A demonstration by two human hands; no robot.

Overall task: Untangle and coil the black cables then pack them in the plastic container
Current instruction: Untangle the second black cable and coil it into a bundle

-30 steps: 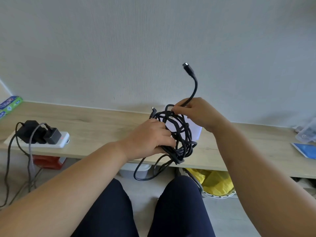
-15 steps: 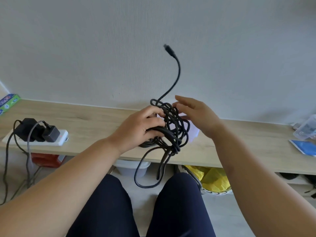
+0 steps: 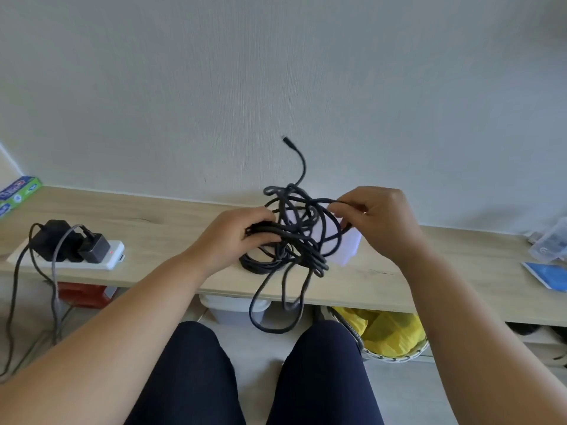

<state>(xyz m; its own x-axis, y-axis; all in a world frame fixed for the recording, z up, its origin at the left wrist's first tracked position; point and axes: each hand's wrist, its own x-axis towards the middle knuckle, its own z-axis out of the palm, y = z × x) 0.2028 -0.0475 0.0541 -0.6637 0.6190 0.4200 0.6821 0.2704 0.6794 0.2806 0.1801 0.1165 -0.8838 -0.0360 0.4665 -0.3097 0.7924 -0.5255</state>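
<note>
A tangled bundle of black cables (image 3: 299, 240) hangs between my hands over the wooden shelf (image 3: 171, 228). My left hand (image 3: 236, 237) grips several strands on the bundle's left side. My right hand (image 3: 377, 219) pinches a loop at its upper right. One plug end (image 3: 287, 141) sticks up against the wall. Two loops (image 3: 276, 308) dangle below the shelf's front edge. A pale translucent plastic container (image 3: 346, 246) stands on the shelf behind the bundle, mostly hidden by it.
A white power strip (image 3: 104, 256) with black chargers lies at the shelf's left. Coloured boxes (image 3: 18, 191) sit far left. A clear box (image 3: 552, 240) and blue packet (image 3: 546, 273) are at the right. A basket with yellow cloth (image 3: 389, 332) stands below the shelf.
The bundle has come down nearer the shelf and spread wider. My right hand went from open fingers to pinching a loop on the right. The upright plug end has dropped lower.
</note>
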